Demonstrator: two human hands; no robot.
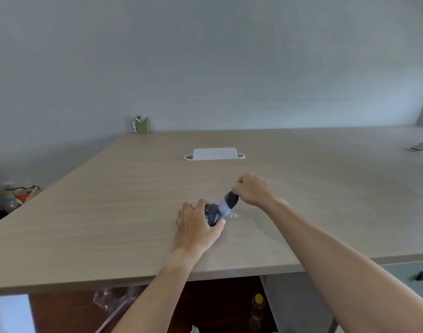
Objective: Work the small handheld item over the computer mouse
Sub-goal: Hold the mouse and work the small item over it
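A dark computer mouse [211,215] lies on the wooden table [109,212] near the middle of the view, speckled with pale dust. My left hand [197,227] wraps around its left side and holds it down. A small brush [226,204] with a dark handle and grey-white bristles rests its bristles on the mouse's right side. My right hand [252,189] grips the brush handle from above and to the right. Pale crumbs [234,215] lie on the table just right of the mouse.
A white socket strip [214,155] is set in the table behind the hands. A small box with pens [140,126] stands at the far left corner. Another white unit [422,147] sits far right. Bags lie on the floor at left [15,195].
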